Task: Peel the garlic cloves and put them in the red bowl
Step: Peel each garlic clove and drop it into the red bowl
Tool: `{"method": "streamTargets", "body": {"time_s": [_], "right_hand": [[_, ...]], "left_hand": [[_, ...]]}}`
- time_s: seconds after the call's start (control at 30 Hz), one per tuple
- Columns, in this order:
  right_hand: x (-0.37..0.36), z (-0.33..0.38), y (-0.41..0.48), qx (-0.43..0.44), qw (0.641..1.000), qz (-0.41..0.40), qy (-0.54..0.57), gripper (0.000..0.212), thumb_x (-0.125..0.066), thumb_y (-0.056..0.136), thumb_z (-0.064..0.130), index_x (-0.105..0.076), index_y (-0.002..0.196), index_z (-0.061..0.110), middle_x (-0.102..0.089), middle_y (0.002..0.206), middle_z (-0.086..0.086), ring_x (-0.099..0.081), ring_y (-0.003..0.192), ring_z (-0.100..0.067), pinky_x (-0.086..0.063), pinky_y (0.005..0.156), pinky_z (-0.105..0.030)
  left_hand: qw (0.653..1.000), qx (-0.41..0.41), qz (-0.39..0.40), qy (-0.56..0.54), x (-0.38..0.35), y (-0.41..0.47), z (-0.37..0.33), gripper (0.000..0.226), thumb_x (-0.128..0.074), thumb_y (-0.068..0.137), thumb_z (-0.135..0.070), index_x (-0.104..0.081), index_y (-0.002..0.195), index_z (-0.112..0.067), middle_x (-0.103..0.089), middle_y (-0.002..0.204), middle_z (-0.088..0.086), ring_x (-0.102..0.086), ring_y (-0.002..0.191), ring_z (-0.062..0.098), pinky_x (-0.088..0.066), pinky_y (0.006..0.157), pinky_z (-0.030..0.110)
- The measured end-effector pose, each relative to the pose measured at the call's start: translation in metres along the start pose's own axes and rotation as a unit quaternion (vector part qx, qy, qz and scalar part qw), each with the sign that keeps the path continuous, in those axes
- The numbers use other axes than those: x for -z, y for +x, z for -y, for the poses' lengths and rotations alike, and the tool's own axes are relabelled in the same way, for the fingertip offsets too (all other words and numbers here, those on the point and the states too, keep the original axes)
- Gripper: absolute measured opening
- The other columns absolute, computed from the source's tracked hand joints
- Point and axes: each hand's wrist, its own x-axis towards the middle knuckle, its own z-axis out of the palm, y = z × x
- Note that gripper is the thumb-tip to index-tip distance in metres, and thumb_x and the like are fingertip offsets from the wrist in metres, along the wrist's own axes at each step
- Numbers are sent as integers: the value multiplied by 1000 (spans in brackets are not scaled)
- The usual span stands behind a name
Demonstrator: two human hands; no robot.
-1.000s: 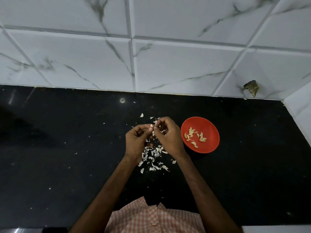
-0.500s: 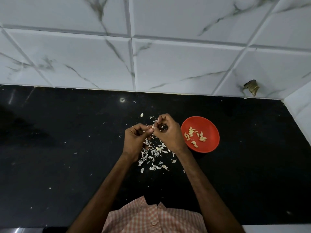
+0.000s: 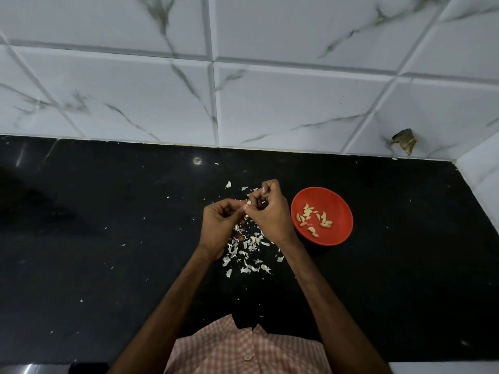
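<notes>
My left hand (image 3: 220, 225) and my right hand (image 3: 270, 211) meet over the black counter, fingertips together. Between them they pinch a small pale garlic clove (image 3: 249, 202), mostly hidden by the fingers. A red bowl (image 3: 339, 233) stands just right of my right hand and holds several peeled cloves (image 3: 313, 218). Under and below the hands lies a scatter of white garlic skins (image 3: 247, 255).
The black counter (image 3: 108, 238) runs back to a white marble-tiled wall (image 3: 270, 103) and a side wall at the right (image 3: 480, 168). A small dark object (image 3: 404, 141) clings to the back wall near the corner. Stray skin flecks dot the counter.
Both hands have shifted slightly away from me while working the clove between the fingertips. The bowl and its cloves have not moved.
</notes>
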Motion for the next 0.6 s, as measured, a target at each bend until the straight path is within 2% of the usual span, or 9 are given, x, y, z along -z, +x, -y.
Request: {"method": "streamTargets", "body": {"time_s": [0.13, 0.23, 0.27, 0.3, 0.33, 0.4, 0.47, 0.53, 0.6], "right_hand": [[0, -1, 0, -1, 1000, -6, 9, 38, -72, 83, 2, -40, 99, 14, -58, 78, 3, -57, 73, -12, -55, 79, -40], [4, -4, 1, -14, 999, -23, 41, 20, -66, 93, 9, -50, 104, 15, -65, 93, -9, -67, 88, -24, -62, 78, -42], [7, -5, 1, -23, 999, -22, 42, 12, -64, 97, 12, -55, 105, 13, -65, 95, -9, -68, 89, -23, -63, 75, -39], [9, -7, 0, -32, 999, -24, 33, 7, -61, 101, 18, -60, 103, 11, -67, 93, -8, -68, 85, -17, -62, 71, -34], [10, -9, -1, -33, 999, -35, 1, 17, -59, 103, 24, -65, 97, 10, -68, 86, -4, -68, 78, -11, -59, 66, -29], [12, -15, -2, -11, 996, -59, -72, 28, -62, 101, 31, -69, 83, 10, -68, 72, 3, -65, 64, -8, -54, 60, -27], [10, -19, -3, 7, 993, -42, -110, 13, -73, 93, 19, -67, 86, 10, -66, 77, 4, -61, 67, -5, -50, 63, -21], [8, -18, -3, 14, 992, -13, -126, 23, -79, 83, 4, -63, 99, 10, -65, 89, 3, -61, 78, -1, -48, 71, -13], [8, -15, -2, 45, 991, -2, -122, 24, -77, 84, 0, -68, 103, 10, -68, 95, 4, -64, 86, -2, -49, 76, -12]], "left_hand": [[999, 11, 0, -30, -1, 0, 0, 8, -67, 93, -3, -73, 97, -4, -72, 80, 6, -60, 63, 10, -49, 38, 24], [997, 32, -2, -64, -3, 0, -2, 10, -66, 94, -6, -72, 101, -2, -74, 82, 3, -59, 62, 7, -49, 39, 24], [996, 42, -5, -78, -3, 0, -3, 12, -65, 94, -7, -71, 103, -1, -74, 82, 2, -59, 62, 6, -48, 39, 23], [994, 50, -8, -92, -3, 0, -4, 13, -65, 94, -7, -70, 104, 0, -73, 82, 1, -58, 62, 5, -48, 39, 23], [993, 58, -12, -103, -3, 0, -4, 14, -65, 95, -8, -69, 105, 1, -73, 82, -1, -58, 62, 4, -47, 39, 22], [990, 74, -19, -122, -3, 1, -5, 15, -64, 95, -9, -69, 107, 0, -73, 83, -1, -57, 62, 3, -47, 39, 22], [987, 87, -31, -129, -3, 2, -5, 16, -65, 95, -10, -69, 107, 0, -73, 85, 0, -55, 63, 4, -45, 39, 21], [987, 93, -44, -125, -3, 2, -5, 16, -65, 95, -11, -71, 105, -1, -72, 85, 1, -54, 63, 4, -43, 39, 20], [987, 92, -52, -121, -3, 3, -4, 17, -66, 95, -12, -72, 105, 1, -72, 86, 3, -54, 63, 4, -43, 40, 20]]}}
